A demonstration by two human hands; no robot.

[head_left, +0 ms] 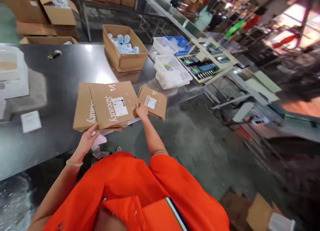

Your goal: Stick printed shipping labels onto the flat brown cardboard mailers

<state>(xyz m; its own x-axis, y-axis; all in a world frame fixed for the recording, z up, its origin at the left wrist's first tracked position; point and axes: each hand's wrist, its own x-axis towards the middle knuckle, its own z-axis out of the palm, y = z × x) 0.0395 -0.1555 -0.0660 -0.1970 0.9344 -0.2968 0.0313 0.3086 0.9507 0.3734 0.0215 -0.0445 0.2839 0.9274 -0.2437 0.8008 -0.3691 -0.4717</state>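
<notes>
A flattened cardboard box (pixel 112 104) printed "beauty", with a white label, lies tilted on top of a stack of similar flat boxes (pixel 83 111). My left hand (pixel 87 141) pinches its near left corner. A pale pink flat piece (pixel 100 139), perhaps paper, is also tucked in that hand. My right hand (pixel 141 111) is closed on the box's right edge, its fingertips partly hidden. Just beyond the right hand, a smaller pile of labelled flat boxes (pixel 157 104) sits at the table edge.
An open carton (pixel 132 62) of white-and-blue round containers stands at the back of the metal table (pixel 60 77). White plastic baskets (pixel 172 72) are to its right, beside a roller conveyor (pixel 202 67). A white card (pixel 31 121) and white bin (pixel 15 72) are left.
</notes>
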